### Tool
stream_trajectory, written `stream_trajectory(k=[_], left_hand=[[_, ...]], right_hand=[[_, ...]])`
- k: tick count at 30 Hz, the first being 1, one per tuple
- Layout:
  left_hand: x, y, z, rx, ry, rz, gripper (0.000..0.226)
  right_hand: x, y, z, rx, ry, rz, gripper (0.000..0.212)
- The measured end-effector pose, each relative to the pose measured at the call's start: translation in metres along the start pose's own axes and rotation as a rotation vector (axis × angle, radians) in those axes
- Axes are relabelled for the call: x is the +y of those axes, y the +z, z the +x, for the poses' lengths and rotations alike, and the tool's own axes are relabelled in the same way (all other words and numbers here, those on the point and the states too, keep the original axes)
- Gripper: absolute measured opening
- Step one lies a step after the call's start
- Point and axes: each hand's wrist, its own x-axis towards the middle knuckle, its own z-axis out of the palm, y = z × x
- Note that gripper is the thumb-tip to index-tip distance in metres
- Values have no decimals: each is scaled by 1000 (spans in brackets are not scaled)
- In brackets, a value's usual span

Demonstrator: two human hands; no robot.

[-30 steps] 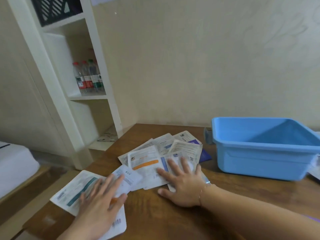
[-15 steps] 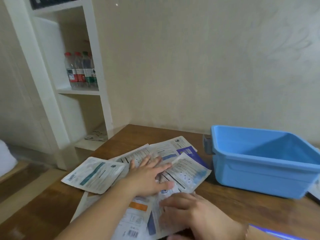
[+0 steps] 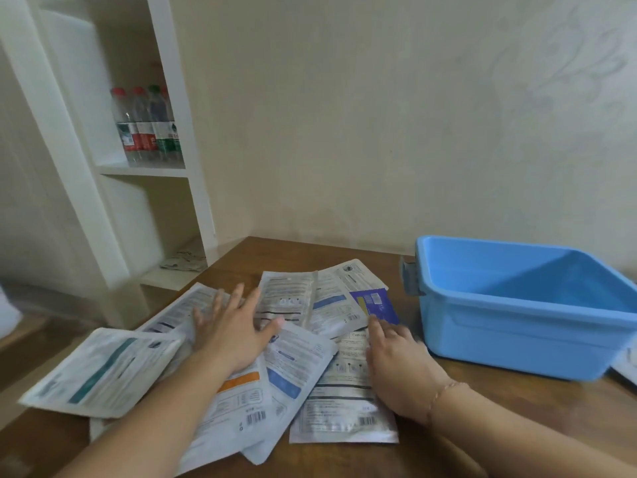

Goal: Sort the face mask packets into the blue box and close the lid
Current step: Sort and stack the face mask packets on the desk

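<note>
Face mask packets (image 3: 296, 353) fanned flat under both palms; blue box (image 3: 517, 326) just right of pile, nearest right hand (image 3: 396, 367); left hand (image 3: 234, 332) spread flat, nothing gripped

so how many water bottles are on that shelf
4, in a row on the white shelf: left red-capped bottle, second red-capped bottle, green-capped bottle, and a fourth bottle half hidden by the shelf post. More may stand behind.

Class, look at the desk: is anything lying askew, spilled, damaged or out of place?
Yes. The face mask packets lie fanned and overlapping at odd angles on the wooden table, with the teal-striped packet jutting over its left edge. The blue box holds none in its visible part. Nothing looks torn or spilled.
</note>
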Motion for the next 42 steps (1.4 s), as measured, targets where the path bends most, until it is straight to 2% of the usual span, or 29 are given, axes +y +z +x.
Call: stream_trajectory(k=[2,5,7,11,16,18,20,23,25,26,27,28,30,32,35,38,40,42], left_hand=[[13,-8,-9,40,199,-40,73],[49,-13,-32,-182,452,-10,77],[65,-5,-36,-281,504,76,88],[68,3,-20,-278,419,51,82],[81,-4,3,-224,248,87,74],[91,-5,5,-174,192,93,71],[100,-3,1,-88,176,92,68],[102,-7,-21,35,327,22,57],[91,-15,-47,25,515,11,49],[83,-18,-62,-4,609,35,47],[73,-22,-77,-46,689,61,47],[61,-24,-93,-95,749,80,46],[38,-28,-125,-179,831,76,49],[20,-31,-157,-239,876,71,61],[-1,-29,-191,-270,894,122,95],[-17,-25,-204,-268,861,46,103],[-26,-24,-208,-262,837,-42,102],[-32,-21,-215,-239,804,-143,96]], right_hand=[[-5,-7,-19,-4,-86,-98,74],[-8,-14,-50,15,-193,-133,75],[-5,-12,-69,31,-221,-137,71],[-1,5,-97,157,-234,-78,58],[-19,34,-119,329,-234,-114,53],[-31,45,-129,466,-319,-150,46],[-37,49,-136,530,-400,-69,63],[-30,28,-142,349,-330,-14,76],[-21,15,-141,175,-254,-17,94],[-17,18,-143,150,-257,-41,98],[-15,25,-149,184,-290,-81,92],[-16,36,-158,252,-337,-110,78],[-26,62,-179,495,-486,-81,39],[-41,72,-197,662,-575,-75,27],[-52,74,-213,754,-569,-106,16],[-52,68,-214,766,-568,-101,16],[-49,56,-218,653,-577,-3,19],[-41,38,-222,548,-501,181,18]])
